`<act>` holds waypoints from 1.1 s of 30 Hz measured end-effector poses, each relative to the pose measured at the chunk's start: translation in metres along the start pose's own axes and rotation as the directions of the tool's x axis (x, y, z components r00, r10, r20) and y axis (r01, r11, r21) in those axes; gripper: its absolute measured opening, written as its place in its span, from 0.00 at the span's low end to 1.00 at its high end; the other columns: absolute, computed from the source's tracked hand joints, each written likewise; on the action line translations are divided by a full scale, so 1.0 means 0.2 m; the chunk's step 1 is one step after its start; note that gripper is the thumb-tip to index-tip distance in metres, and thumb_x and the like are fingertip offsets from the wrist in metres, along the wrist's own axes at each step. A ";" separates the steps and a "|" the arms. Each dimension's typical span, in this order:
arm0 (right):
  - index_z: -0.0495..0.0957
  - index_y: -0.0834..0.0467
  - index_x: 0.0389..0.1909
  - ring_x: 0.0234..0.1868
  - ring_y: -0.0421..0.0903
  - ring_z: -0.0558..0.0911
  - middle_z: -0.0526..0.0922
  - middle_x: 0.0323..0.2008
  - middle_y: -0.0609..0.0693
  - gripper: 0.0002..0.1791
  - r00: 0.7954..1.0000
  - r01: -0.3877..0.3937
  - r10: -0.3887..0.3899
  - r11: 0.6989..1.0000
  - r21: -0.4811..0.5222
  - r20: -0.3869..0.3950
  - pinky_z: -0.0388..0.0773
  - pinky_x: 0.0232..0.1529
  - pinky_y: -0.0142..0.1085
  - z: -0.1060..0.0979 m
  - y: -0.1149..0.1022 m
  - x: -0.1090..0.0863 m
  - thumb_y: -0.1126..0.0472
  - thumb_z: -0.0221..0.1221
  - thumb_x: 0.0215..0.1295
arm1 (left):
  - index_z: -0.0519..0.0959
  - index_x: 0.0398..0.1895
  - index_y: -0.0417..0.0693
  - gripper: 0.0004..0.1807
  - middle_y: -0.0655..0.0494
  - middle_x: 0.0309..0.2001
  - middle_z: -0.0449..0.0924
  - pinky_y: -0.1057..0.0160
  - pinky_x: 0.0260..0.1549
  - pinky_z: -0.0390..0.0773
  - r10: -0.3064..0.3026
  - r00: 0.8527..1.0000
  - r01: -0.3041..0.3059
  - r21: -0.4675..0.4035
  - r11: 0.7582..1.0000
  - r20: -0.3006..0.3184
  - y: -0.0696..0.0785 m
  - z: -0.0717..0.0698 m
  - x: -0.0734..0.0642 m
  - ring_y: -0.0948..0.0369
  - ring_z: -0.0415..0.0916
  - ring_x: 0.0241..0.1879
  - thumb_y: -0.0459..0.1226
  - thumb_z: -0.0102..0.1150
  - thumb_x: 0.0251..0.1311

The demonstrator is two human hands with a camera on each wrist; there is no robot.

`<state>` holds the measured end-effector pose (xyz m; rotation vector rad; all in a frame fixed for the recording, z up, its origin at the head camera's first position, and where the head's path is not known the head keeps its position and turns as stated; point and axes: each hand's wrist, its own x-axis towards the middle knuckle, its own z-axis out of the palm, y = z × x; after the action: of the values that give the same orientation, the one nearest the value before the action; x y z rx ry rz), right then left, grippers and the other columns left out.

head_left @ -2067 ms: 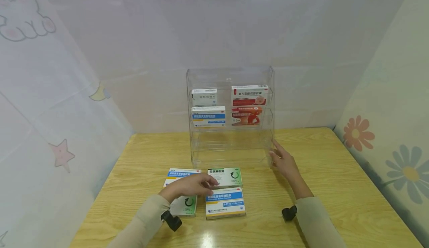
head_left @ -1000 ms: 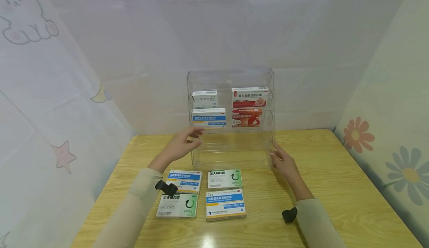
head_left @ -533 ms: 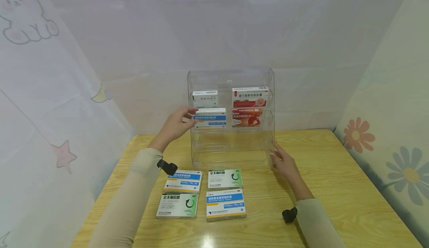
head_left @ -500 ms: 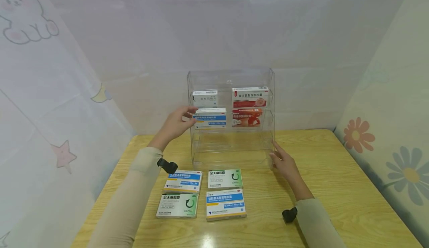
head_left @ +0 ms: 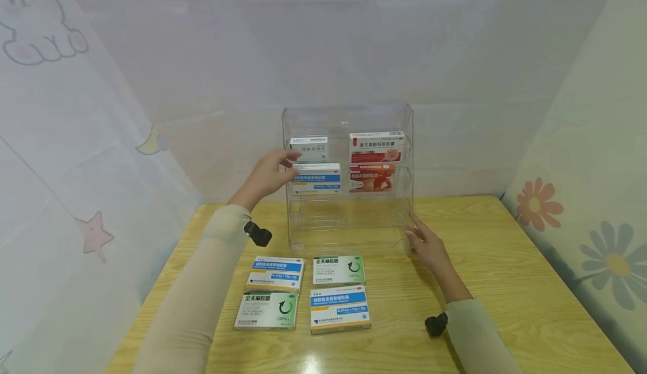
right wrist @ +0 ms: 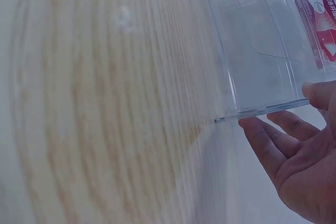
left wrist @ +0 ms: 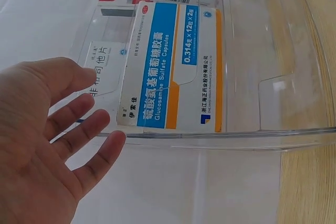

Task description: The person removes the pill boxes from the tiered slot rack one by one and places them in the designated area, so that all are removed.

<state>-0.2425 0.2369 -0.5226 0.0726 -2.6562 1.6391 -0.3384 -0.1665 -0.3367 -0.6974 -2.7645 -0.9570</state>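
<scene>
A clear tiered display rack [head_left: 354,236] stands upright on the table. My left hand [head_left: 270,174] hovers at its left side with fingers loosely bent and nothing held. The fingertips are beside a white tablet box [head_left: 313,148] and, one tier lower, a blue-and-white glucosamine capsule box [head_left: 320,180]; in the left wrist view the glucosamine box [left wrist: 173,69] lies just past the fingers. My right hand [head_left: 429,247] holds the rack's lower right side edge, thumb [right wrist: 317,95] at the front and fingers on the outer face.
In the rack's right half sit a red-and-white capsule box [head_left: 376,148] and a red box [head_left: 371,178] below it. Flat on the table in front lie two blue-and-white boxes [head_left: 275,273] and two green-and-white boxes [head_left: 338,270]. A cloth backdrop hangs behind.
My left hand has risen from the boxes on the table to the rack's left side, then slightly higher, level with the white tablet box. The right hand has stayed at the rack's edge.
</scene>
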 end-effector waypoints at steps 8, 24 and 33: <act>0.49 0.40 0.81 0.66 0.67 0.73 0.66 0.72 0.67 0.34 1.000 -0.009 0.009 1.000 -0.004 -0.015 0.83 0.53 0.50 0.00 0.01 0.01 0.52 0.49 0.80 | 0.74 0.67 0.44 0.23 0.46 0.65 0.73 0.44 0.60 0.74 0.007 0.998 -0.011 0.072 0.997 0.060 0.04 0.00 0.07 0.48 0.73 0.61 0.36 0.57 0.71; 0.49 0.34 0.80 0.66 0.67 0.73 0.64 0.72 0.68 0.33 1.000 -0.009 0.009 1.000 0.012 -0.010 0.83 0.54 0.48 0.00 0.00 0.01 0.50 0.49 0.80 | 0.72 0.68 0.42 0.25 0.46 0.66 0.73 0.49 0.64 0.73 -0.033 0.987 -0.003 0.222 0.975 0.158 0.10 0.03 0.13 0.48 0.71 0.63 0.32 0.59 0.68; 0.49 0.38 0.81 0.67 0.66 0.73 0.64 0.72 0.68 0.34 1.000 -0.016 0.016 1.000 0.018 -0.006 0.83 0.53 0.48 0.00 0.01 0.01 0.52 0.49 0.81 | 0.79 0.61 0.44 0.22 0.47 0.60 0.75 0.48 0.66 0.68 -0.038 0.989 -0.006 0.293 0.956 0.143 0.09 0.07 0.11 0.49 0.68 0.62 0.27 0.60 0.64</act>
<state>-0.2438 0.2383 -0.5240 0.0462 -2.6445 1.6654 -0.3489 -0.1358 -0.3320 -0.7222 -2.9541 -0.4965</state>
